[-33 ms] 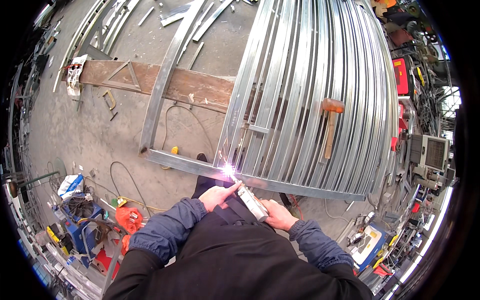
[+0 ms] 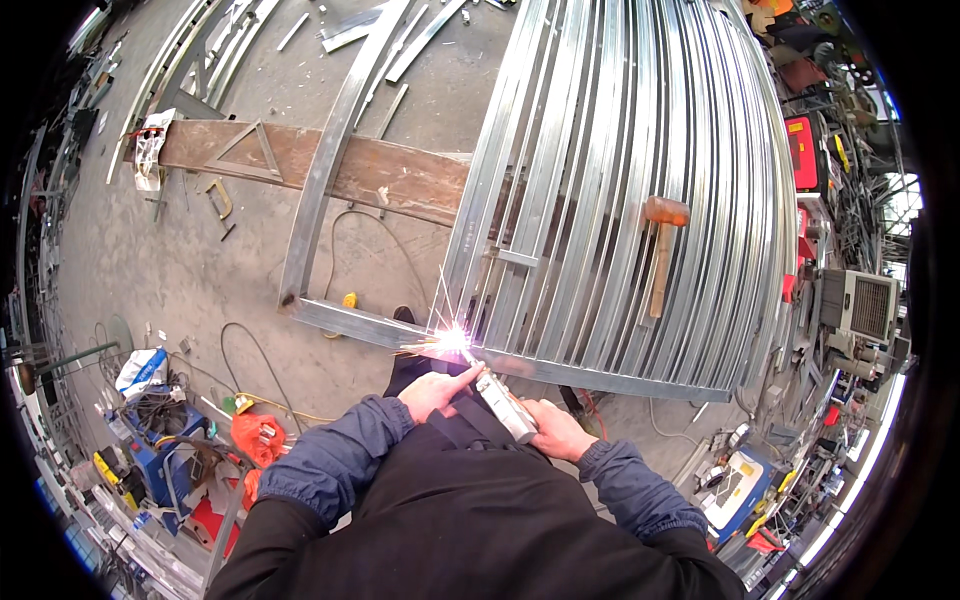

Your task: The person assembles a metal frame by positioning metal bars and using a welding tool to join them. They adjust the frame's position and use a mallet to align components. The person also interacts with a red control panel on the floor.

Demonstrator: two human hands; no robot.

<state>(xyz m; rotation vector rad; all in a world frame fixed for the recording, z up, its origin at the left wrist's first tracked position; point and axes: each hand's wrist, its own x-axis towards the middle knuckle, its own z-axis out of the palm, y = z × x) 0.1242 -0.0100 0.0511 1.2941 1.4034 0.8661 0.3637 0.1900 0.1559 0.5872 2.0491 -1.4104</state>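
My right hand [image 2: 560, 430] is wrapped round the rear of a silvery handheld welding gun [image 2: 506, 405]. At the front of the gun my left hand [image 2: 430, 394] is closed, its index finger laid along the neck near the nozzle. The tip meets the near rail [image 2: 600, 376] of a galvanized steel frame, where an upright bar joins it. A bright violet-white glare with sparks hides the joint itself. Many parallel galvanized bars [image 2: 570, 200] run away from this rail, and a single bar [image 2: 325, 190] stands apart on the left.
A mallet [image 2: 664, 212] with a wooden handle lies on the bars. Under the frame runs a brown, rusty beam [image 2: 400, 185] bearing a triangular square [image 2: 268, 150]. A clamp [image 2: 218, 200], cables and a yellow tool [image 2: 349, 300] lie on the floor. Blue machine [image 2: 165, 450] stands lower left.
The glare at the gun's tip has grown, and sparks now spray out to the left and upward. Both hands and the gun stay in place.
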